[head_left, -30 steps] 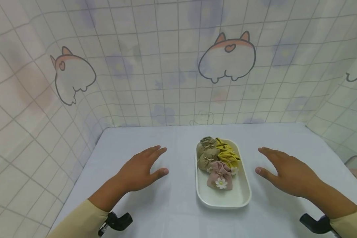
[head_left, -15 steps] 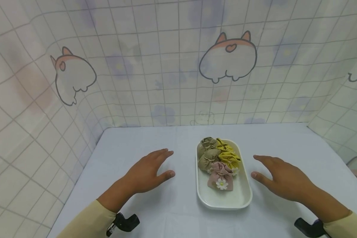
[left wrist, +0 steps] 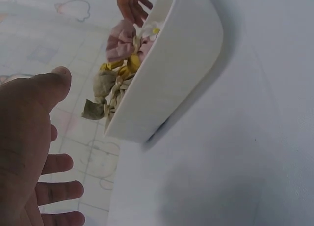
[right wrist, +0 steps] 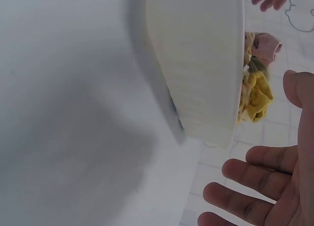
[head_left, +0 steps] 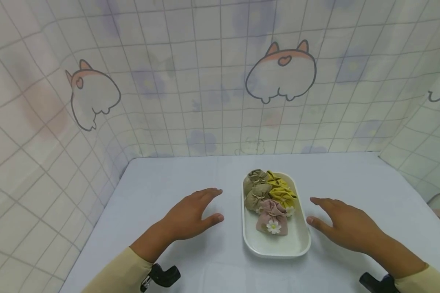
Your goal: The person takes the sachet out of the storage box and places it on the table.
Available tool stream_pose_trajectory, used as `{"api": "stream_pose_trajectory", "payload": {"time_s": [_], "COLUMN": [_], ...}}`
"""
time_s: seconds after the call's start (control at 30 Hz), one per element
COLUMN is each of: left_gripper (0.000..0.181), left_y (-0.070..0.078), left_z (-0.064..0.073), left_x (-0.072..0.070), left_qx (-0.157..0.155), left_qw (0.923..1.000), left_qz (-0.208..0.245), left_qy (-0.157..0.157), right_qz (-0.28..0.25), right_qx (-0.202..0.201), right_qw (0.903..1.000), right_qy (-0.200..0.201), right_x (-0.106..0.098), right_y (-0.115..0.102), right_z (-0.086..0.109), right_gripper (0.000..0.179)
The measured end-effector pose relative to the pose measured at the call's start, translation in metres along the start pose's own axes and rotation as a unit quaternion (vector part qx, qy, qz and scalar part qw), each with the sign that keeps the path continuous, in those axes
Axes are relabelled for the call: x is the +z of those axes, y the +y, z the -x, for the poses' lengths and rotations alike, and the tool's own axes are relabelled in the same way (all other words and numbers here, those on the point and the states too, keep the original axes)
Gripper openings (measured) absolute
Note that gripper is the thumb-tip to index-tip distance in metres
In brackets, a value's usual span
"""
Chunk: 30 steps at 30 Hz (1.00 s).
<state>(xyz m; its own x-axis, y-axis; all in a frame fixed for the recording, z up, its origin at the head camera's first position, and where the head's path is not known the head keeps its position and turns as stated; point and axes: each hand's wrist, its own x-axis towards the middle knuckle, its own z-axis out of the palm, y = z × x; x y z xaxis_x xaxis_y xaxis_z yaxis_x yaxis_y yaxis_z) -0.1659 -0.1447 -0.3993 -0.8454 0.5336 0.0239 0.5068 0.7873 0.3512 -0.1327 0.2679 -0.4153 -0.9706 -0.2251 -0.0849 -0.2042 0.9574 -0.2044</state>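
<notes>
A white rectangular tray point(head_left: 297, 246) stands right of centre on the table in the head view. In its far part lie several small drawstring pouches: two olive-grey ones point(head_left: 257, 196), yellow ones point(head_left: 282, 195) and a pink pouch point(head_left: 272, 217) with a white daisy on its front. My left hand point(head_left: 190, 215) hovers to the left of the tray, fingers extended and thumb apart, holding nothing. On the other side my right hand point(head_left: 350, 226) is held the same way, its fingertips close to the tray's right rim. Both wrist views show the tray's outer wall point(left wrist: 171, 73) beside spread fingers.
White cloth covers the table point(head_left: 212, 264). Behind it hangs a gridded curtain point(head_left: 220, 81) printed with cartoon corgis, which also closes off the left and right sides. Each wrist carries a black camera mount point(head_left: 165, 276).
My left hand has moved right and slightly nearer to me, toward the tray. My right hand has moved left and slightly nearer to me. The tray and pouches have stayed put.
</notes>
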Motion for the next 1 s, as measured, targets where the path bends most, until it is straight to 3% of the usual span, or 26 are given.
{"api": "stream_pose_trajectory", "payload": {"time_s": [0.43, 0.67, 0.87, 1.0], "left_gripper": [0.061, 0.056, 0.054, 0.053], "left_y": [0.008, 0.016, 0.025, 0.028], "left_z": [-0.011, -0.020, -0.027, -0.031], "left_x": [0.009, 0.010, 0.013, 0.017], "left_qx": [0.027, 0.051, 0.052, 0.069], "left_qw": [0.9994, 0.9983, 0.9985, 0.9974], "left_qz": [0.019, 0.013, 0.007, -0.001], "left_qy": [0.010, 0.025, 0.017, 0.020], "right_qz": [-0.009, -0.019, -0.043, -0.051], "right_qx": [-0.007, -0.015, -0.022, -0.026], "right_qw": [0.9999, 0.9996, 0.9984, 0.9978], "right_qy": [-0.013, -0.017, -0.028, -0.035], "right_x": [0.009, 0.013, 0.017, 0.020], "right_y": [-0.004, -0.005, -0.003, -0.002], "right_z": [-0.005, -0.006, -0.007, -0.008], "right_gripper": [0.065, 0.055, 0.051, 0.052]}}
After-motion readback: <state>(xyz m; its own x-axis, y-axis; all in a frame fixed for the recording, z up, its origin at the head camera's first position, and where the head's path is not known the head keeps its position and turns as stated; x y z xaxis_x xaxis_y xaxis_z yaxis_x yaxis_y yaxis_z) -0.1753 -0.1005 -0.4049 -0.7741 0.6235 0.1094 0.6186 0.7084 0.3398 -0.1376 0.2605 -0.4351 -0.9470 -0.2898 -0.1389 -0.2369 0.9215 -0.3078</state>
